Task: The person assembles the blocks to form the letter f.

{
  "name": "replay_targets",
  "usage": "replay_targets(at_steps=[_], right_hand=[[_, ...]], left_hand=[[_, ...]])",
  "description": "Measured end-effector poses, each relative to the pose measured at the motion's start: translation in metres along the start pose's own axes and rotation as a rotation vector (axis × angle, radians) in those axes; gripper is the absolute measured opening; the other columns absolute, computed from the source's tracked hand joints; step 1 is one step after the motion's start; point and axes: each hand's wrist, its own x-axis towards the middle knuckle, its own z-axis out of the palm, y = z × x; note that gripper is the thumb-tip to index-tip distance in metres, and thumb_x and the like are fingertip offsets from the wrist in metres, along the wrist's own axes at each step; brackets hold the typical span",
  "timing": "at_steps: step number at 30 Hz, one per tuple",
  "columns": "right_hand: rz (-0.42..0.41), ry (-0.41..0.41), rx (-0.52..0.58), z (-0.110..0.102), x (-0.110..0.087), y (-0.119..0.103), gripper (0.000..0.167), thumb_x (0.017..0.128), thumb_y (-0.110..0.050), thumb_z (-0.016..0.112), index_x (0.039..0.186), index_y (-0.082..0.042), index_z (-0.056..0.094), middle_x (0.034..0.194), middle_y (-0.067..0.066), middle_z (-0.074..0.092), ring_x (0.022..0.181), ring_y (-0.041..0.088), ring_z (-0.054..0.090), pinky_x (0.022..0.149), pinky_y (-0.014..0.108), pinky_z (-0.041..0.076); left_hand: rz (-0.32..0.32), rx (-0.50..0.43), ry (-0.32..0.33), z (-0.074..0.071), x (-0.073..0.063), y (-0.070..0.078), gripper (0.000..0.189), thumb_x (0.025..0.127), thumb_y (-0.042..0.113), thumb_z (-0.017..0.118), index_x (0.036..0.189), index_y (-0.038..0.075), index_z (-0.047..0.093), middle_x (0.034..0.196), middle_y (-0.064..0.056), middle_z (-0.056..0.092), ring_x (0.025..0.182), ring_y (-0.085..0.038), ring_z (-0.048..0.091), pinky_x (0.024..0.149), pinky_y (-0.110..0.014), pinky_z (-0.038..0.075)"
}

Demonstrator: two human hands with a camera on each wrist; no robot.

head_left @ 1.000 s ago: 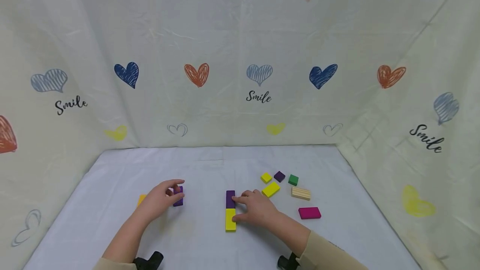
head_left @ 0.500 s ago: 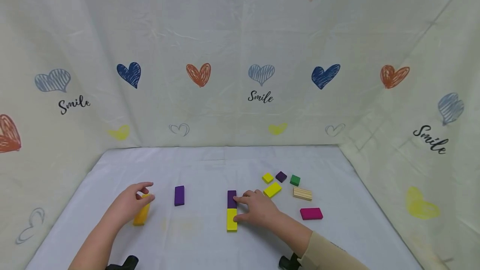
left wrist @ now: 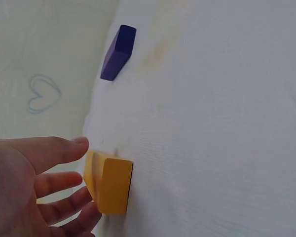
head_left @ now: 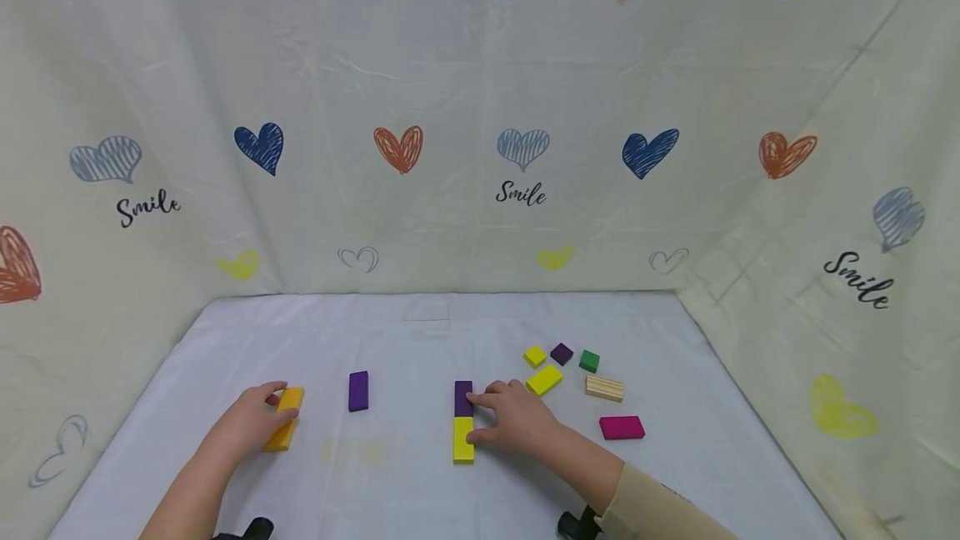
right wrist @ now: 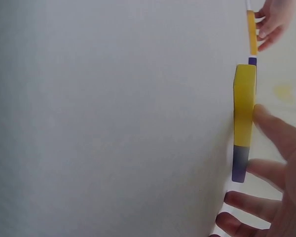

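Note:
An orange block [head_left: 287,422] lies at the left of the table, with my left hand [head_left: 251,417] beside it. In the left wrist view the thumb and fingers are spread about the near end of the orange block [left wrist: 114,185], not closed round it. A purple block [head_left: 358,391] lies apart, right of that hand. A dark purple block [head_left: 463,398] and a yellow block [head_left: 463,440] stand end to end in a line. My right hand [head_left: 517,419] touches their right side, thumb at the yellow block [right wrist: 244,108], index finger at the purple one [right wrist: 240,165].
Right of my right hand lie a yellow block [head_left: 544,380], a small yellow block [head_left: 535,357], a dark purple cube [head_left: 562,353], a green cube [head_left: 589,361], a striped wooden block [head_left: 604,387] and a magenta block [head_left: 622,427]. A heart-printed cloth [head_left: 442,215] hangs behind.
My left hand has left the purple block, moved left and come down beside the orange block. The right hand stays at the yellow and purple blocks.

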Motion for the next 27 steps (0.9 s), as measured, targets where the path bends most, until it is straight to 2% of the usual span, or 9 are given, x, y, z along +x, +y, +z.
replay_targets(at_steps=[11, 21, 27], right_hand=[[-0.010, 0.002, 0.006, -0.0004, -0.0001, 0.0008, 0.068, 0.076, -0.063, 0.075, 0.136, -0.035, 0.061, 0.125, 0.002, 0.062, 0.110, 0.026, 0.056, 0.090, 0.043, 0.053], [-0.002, -0.001, 0.010, 0.0006, 0.0008, 0.0004, 0.068, 0.076, -0.063, 0.074, 0.137, -0.034, 0.061, 0.126, 0.002, 0.062, 0.111, 0.027, 0.056, 0.090, 0.044, 0.052], [0.005, -0.003, 0.004, 0.0016, 0.0010, 0.0005, 0.069, 0.076, -0.064, 0.074, 0.137, -0.035, 0.060, 0.127, 0.002, 0.062, 0.112, 0.027, 0.055, 0.091, 0.044, 0.052]], left_hand=[[-0.013, -0.006, -0.034, 0.0013, 0.0019, -0.0007, 0.073, 0.091, 0.029, 0.070, 0.142, -0.012, 0.038, 0.120, -0.030, 0.054, 0.098, -0.034, 0.054, 0.089, -0.053, 0.049], [-0.028, -0.050, -0.034, 0.0010, 0.0054, -0.0002, 0.071, 0.088, 0.030, 0.074, 0.141, -0.003, 0.040, 0.114, -0.025, 0.054, 0.091, -0.029, 0.054, 0.077, -0.042, 0.052], [-0.032, -0.033, -0.009, -0.0033, 0.0039, 0.0005, 0.057, 0.092, 0.026, 0.069, 0.138, 0.001, 0.046, 0.109, -0.021, 0.060, 0.085, -0.025, 0.058, 0.074, -0.042, 0.051]])
